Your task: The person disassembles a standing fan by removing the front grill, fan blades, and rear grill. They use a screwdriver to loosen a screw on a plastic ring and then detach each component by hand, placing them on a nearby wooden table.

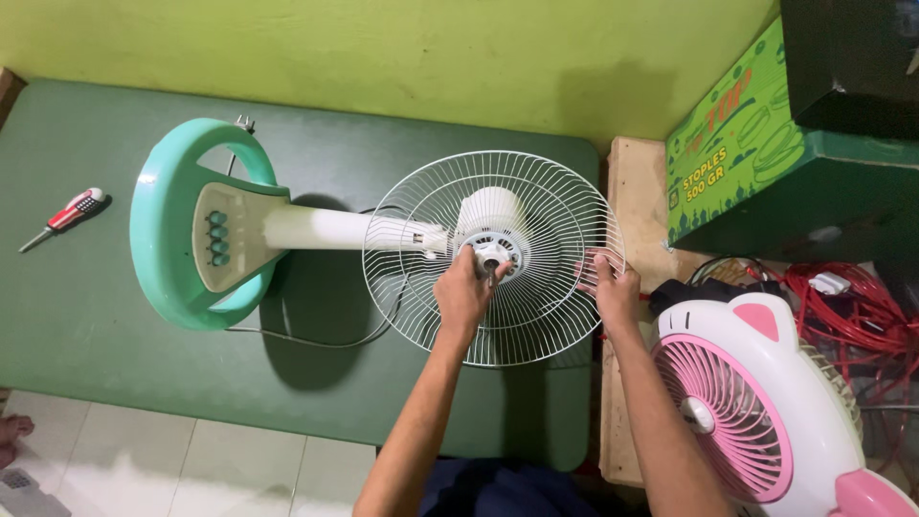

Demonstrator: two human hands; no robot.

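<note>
In the head camera's view, a mint-green and cream stand fan [287,230] lay on its side on a dark green table top [86,325], its round white wire grille [536,316] facing up towards the camera. The left hand [466,292] rested over the middle of that grille, its fingers closed narrowly around the small metal shaft at the white hub [491,251]; whether it gripped a separate tool could not be told. The right hand [610,285] sat at the grille's right edge, fingers spread wide and hooked on the outer wires.

Left of the left hand ran the fan's cream pole, ending in the mint-green ring base [168,239] with a panel of round buttons. A thin cord [316,340] curved on the table from the base to under the grille. Far to the left of both hands lay a red-and-white-handled screwdriver [69,215], well apart from the fan.

Just below and right of the right forearm stood a pink-and-white cat-eared fan [756,402]. Beyond it lay a tangle of red cable [862,316], and above the right hand stood a green printed cardboard box [756,144].
</note>
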